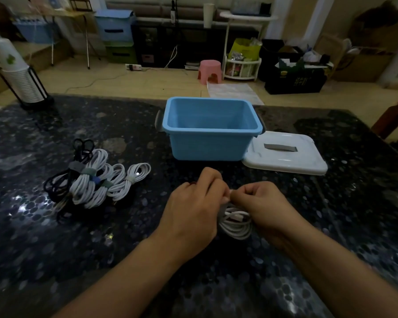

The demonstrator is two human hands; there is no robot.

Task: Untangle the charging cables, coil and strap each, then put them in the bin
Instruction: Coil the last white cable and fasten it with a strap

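both hands hide the top of a coiled white charging cable on the dark speckled table; left hand and right hand pinch it, fingers curled. open blue plastic bin stands just beyond.

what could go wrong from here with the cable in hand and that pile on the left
1. The white coil hangs loose below where the left hand and right hand pinch it; its loops may spring apart before a strap goes on.
2. The strapped bundles lie overlapped, black against white, so lifting one may drag its neighbours.
3. The blue bin appears to hold no cables yet, so every bundle still needs moving.
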